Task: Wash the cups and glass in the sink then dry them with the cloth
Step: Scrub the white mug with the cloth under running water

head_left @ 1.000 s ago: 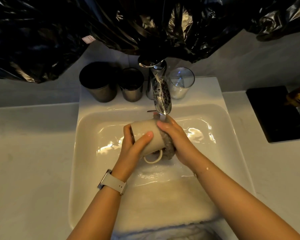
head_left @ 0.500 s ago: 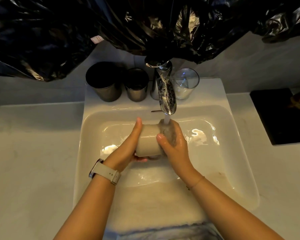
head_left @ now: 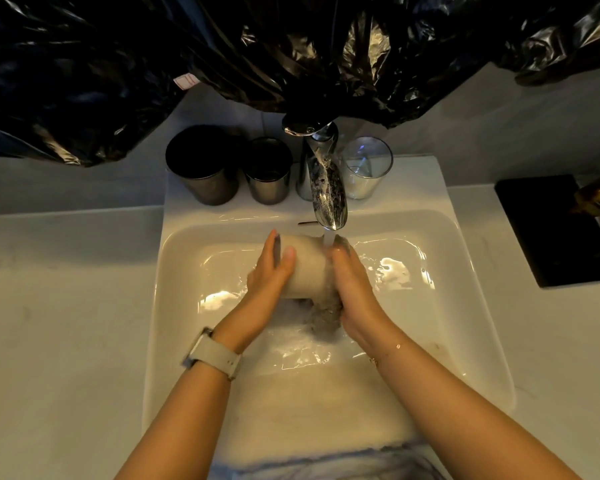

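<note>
Rectangular white ceramic sink basin (head_left: 174, 306), set in a pale stone counter (head_left: 59, 306), lies beneath and around both hands; crumpled black plastic sheeting (head_left: 222, 57) hangs well beyond them. Chrome tap (head_left: 328, 188), just past the fingertips, runs a thin stream onto the work.

Beyond the left hand (head_left: 269, 277) stand a large dark metal tumbler (head_left: 201, 168) and a smaller dark metal tumbler (head_left: 268, 173); beyond the right hand (head_left: 355, 289), a clear drinking glass (head_left: 366, 168). All three rest upright on the sink's back ledge, apparently unwashed.

Between the hands, under the stream, lies the pale stoneware cup (head_left: 305, 268), on its side. The left hand curls round one end, thumb over the wall, fingers behind. The right hand presses a wet grey scrubbing pad (head_left: 324, 315) against the other end, fingers wrapped about it; whether that end is mouth or base cannot be told.

Handling, as judged: the cup is rigid, moderately heavy, brittle against the ceramic basin, and slick with water. Hold it round the barrel with the whole hand rather than by fingertips; its handle is not visible here. The glass looks thinner-walled and likely needs a gentler grasp low on its body.
</note>
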Demonstrator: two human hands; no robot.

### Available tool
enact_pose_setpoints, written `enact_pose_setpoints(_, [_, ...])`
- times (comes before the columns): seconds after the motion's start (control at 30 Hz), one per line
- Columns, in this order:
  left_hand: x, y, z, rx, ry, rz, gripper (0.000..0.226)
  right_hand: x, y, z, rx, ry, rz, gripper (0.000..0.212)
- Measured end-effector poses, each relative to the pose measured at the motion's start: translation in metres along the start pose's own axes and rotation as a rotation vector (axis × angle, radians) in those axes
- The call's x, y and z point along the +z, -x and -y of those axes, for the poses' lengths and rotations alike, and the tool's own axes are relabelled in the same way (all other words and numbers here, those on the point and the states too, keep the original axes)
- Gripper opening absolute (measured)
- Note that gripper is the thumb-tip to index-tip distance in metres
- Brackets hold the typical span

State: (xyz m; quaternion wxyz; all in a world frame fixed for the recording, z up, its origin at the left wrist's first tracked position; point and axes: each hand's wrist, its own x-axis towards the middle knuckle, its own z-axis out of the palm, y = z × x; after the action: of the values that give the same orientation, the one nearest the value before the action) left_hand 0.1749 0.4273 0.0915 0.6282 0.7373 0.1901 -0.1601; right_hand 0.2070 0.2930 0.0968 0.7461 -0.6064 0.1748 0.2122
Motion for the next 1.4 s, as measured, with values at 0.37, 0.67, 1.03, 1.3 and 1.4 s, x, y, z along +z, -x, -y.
enact_pose_setpoints(0.37, [0.009,0.013,-0.005,0.399,-0.174,-0.171,0.056,-0.002,-0.005,0.018,0.378,-0.094,0.17,0.035])
enact_pose_setpoints(0.67, [0.011,0.018,0.011,0.044,0.505,-0.186,0.098,0.006,0.011,-0.005,-0.174,-0.004,0.073,0.03])
enact_pose_setpoints(1.03, [0.007,0.016,0.004,0.026,0.473,-0.256,0.075,0.005,0.008,0.008,-0.095,0.187,0.185,0.048])
enact_pose_setpoints(1.3, [0.027,0.022,0.009,-0.059,0.482,-0.286,0.084,-0.004,0.009,0.007,-0.198,0.273,0.047,0.028])
enact_pose_setpoints(1.4, [0.031,0.021,0.008,-0.099,0.512,-0.321,0.09,-0.003,0.011,0.002,-0.151,0.232,0.008,0.031])
